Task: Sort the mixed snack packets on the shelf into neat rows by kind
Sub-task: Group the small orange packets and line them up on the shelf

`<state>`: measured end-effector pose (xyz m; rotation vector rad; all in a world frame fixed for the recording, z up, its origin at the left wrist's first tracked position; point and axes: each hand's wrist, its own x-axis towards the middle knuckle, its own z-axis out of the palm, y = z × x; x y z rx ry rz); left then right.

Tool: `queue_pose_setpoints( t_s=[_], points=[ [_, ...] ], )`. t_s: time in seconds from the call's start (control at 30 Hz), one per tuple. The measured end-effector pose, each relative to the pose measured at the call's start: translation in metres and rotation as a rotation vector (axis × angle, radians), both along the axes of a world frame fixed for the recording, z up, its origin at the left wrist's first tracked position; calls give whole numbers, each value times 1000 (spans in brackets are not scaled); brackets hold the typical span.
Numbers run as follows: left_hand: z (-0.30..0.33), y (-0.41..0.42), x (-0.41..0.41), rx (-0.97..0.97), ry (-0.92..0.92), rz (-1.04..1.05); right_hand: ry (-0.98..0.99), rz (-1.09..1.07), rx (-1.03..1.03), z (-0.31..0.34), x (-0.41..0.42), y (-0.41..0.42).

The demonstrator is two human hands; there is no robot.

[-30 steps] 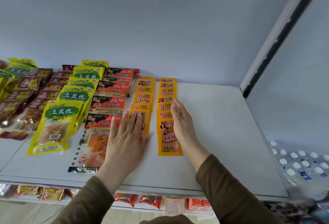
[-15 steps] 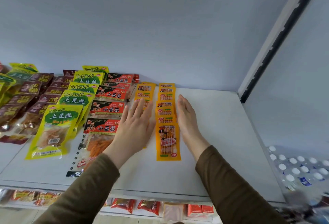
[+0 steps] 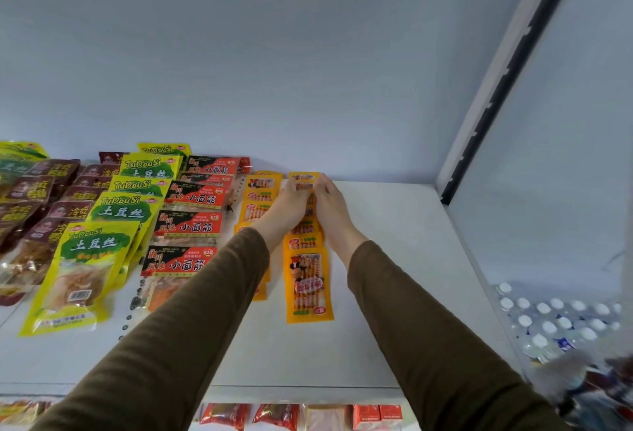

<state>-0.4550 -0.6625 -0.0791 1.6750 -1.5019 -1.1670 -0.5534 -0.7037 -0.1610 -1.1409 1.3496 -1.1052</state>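
Our left hand (image 3: 289, 206) and right hand (image 3: 330, 206) pinch orange packets (image 3: 308, 281) near shelf's (image 3: 394, 259) back edge; red packets (image 3: 185, 227) lie leftward.

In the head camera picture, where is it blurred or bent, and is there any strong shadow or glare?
Head view: even, soft light, no strong shadow or glare; the dark slotted shelf upright leans from wide-angle distortion; the clear water bottles with white caps at the lower right are smeared; print on the rightmost row of orange snack packets is soft.
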Motion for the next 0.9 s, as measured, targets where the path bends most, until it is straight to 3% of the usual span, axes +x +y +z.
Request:
queue_pose_setpoints(
  t_s=[0.23,0.37,0.57,0.9],
  points=[
    [-1,25,15,-99,72,-14,-22,-86,10,66,-6,67],
    [-22,68,27,-169,96,-6,-7,-147,-46,49,-18,104],
    [-50,116,19,-97,218,25,36,-79,-45,37,-15,148],
    [-49,110,8,-57,279,-28,12,-116,-8,34,7,153]
  ],
)
